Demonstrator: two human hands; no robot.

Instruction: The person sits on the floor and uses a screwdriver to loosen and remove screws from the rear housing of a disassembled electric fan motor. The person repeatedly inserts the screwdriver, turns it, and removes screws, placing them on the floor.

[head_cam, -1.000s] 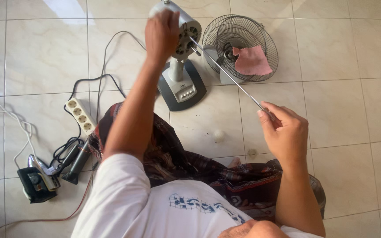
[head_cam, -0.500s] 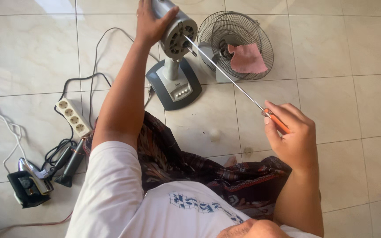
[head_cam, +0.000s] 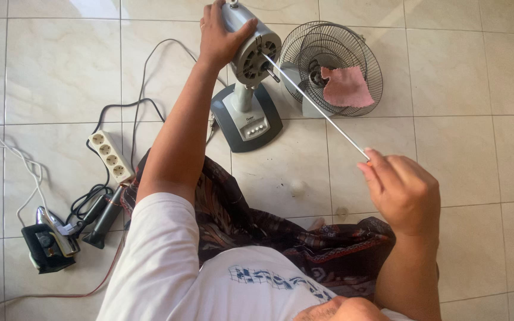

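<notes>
My left hand [head_cam: 220,32] grips the grey motor housing [head_cam: 254,50] of a desk fan, which stands tilted on its grey base [head_cam: 248,119] on the tiled floor. My right hand [head_cam: 403,190] holds the near end of a long thin screwdriver [head_cam: 319,107]. Its shaft runs up and left, and its tip meets the front face of the motor housing. Behind the shaft lies the detached round wire fan guard [head_cam: 334,65] with a pink cloth [head_cam: 346,88] resting in it.
A white power strip [head_cam: 112,156] with black cables lies on the floor at the left. Below it sit a clothes iron [head_cam: 49,241] and a dark tool [head_cam: 103,219]. A dark patterned cloth [head_cam: 251,226] covers my lap.
My right hand has shifted slightly right and down along the screwdriver. The fan head and my left hand sit a little higher in the frame.
</notes>
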